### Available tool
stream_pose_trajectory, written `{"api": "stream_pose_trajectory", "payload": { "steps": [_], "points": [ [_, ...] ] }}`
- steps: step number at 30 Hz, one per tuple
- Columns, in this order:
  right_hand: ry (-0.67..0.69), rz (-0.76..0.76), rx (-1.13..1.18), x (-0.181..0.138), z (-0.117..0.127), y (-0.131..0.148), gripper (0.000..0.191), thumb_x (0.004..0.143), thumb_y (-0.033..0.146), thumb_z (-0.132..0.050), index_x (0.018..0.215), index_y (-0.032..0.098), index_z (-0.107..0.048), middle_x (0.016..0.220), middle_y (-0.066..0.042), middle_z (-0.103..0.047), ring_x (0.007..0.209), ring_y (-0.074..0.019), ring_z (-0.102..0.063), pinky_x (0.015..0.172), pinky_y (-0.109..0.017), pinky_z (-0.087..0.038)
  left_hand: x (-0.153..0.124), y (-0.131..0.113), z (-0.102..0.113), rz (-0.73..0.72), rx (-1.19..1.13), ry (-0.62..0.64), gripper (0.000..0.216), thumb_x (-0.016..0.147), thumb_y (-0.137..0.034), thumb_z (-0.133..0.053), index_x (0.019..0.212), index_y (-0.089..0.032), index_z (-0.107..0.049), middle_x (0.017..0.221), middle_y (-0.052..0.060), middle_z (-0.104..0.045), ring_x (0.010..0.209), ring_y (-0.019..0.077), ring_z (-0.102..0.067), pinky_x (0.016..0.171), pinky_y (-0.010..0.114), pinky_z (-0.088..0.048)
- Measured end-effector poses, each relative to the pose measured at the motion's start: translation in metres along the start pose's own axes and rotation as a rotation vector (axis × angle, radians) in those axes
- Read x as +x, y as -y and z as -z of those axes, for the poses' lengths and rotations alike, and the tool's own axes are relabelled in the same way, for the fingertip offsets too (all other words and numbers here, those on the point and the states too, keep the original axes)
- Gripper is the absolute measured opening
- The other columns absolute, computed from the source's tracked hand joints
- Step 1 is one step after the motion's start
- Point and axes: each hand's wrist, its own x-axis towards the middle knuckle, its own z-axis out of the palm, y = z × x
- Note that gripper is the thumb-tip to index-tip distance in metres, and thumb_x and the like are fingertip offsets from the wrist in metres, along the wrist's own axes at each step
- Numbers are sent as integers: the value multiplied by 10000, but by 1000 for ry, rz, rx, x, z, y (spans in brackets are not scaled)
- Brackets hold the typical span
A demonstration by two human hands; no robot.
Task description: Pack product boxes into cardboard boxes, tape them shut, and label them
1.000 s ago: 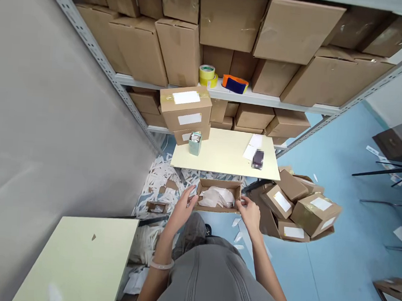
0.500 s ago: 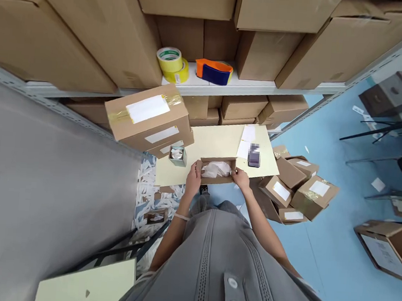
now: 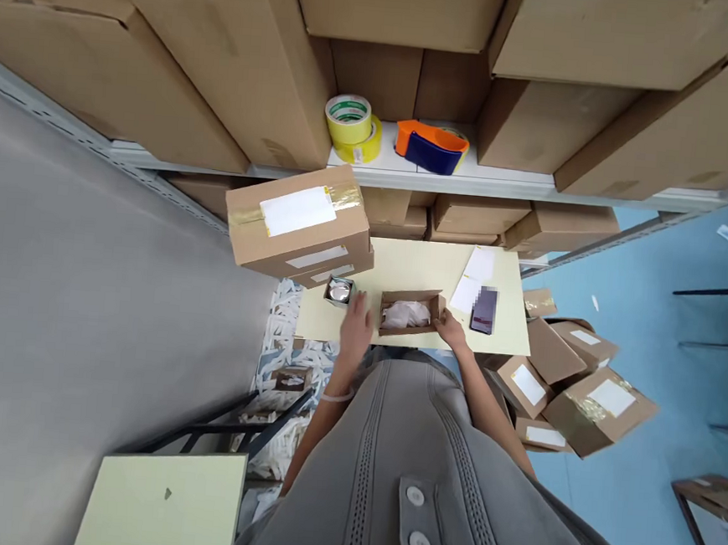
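Observation:
A small open cardboard box [image 3: 435, 305] with white wrapping inside rests on the pale yellow table [image 3: 421, 264]. My right hand [image 3: 452, 330] grips its right end. My left hand [image 3: 357, 328] has come off the box and hovers over the table to its left, fingers loosely apart, close to a small open container [image 3: 340, 291] with something shiny inside.
Two taped, labelled boxes [image 3: 298, 221] are stacked at the table's left. Papers [image 3: 473, 279] and a dark phone [image 3: 484, 310] lie at its right. Tape rolls [image 3: 351, 124] and an orange dispenser [image 3: 429, 146] sit on the shelf. Labelled boxes [image 3: 573, 381] crowd the blue floor.
The box was carried up from the floor and set on the table. My left hand has let go of it and moved left toward the small container.

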Motion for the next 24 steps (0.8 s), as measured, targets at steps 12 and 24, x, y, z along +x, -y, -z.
{"api": "stream_pose_trajectory", "payload": {
  "steps": [12,24],
  "points": [
    [-92,17,-64,-22,42,7,554,956,357,-487,1454,116,-462,1326,-225,-622,1230,-339,-608,958,-415,-471,55,-14,35,288,438,-150,681,824,-382,-688,1459,-255,-475,1432,206,-449,1258,393,-504,946,507,-487],
    [-161,417,416,-42,51,29,377,932,379,-507,1225,200,-663,1228,-109,-706,1123,-257,-666,973,-383,-503,-18,-41,146,242,-18,-383,767,755,-453,-754,1454,-246,-515,964,36,-651,858,200,-638,911,369,-511]
  ]
}}
